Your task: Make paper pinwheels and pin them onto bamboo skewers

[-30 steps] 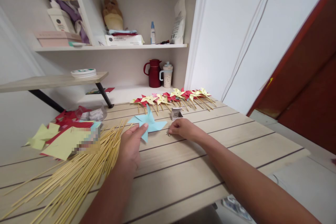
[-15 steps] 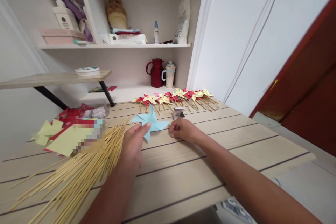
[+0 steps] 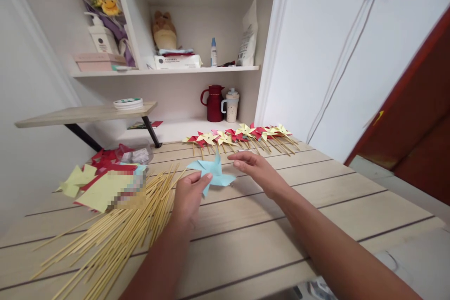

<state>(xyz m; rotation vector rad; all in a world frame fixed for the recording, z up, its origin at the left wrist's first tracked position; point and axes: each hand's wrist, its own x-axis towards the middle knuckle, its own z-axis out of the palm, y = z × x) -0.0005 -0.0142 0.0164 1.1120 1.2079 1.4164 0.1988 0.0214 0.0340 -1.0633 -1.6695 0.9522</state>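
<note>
My left hand [image 3: 190, 194] pinches a light-blue paper pinwheel [image 3: 213, 171] between thumb and fingers, low over the table. Its folded blades point several ways, and no stick shows on it. Just right of the pinwheel hovers my right hand [image 3: 255, 168], its thumb and fingers apart with nothing visible in them. Beside my left forearm lies a loose pile of thin wooden sticks [image 3: 121, 227].
Finished yellow and red pinwheels on sticks [image 3: 242, 136] line the table's back edge. Coloured paper sheets [image 3: 101, 190] lie at left, near a clear container [image 3: 140, 154]. Behind stand a red jug [image 3: 214, 105], a cup [image 3: 231, 107] and a small raised shelf [image 3: 84, 115].
My right hand has opened from a pinch and risen beside the pinwheel, now covering the small box seen before. My left hand still holds the pinwheel. The whole view has shifted slightly.
</note>
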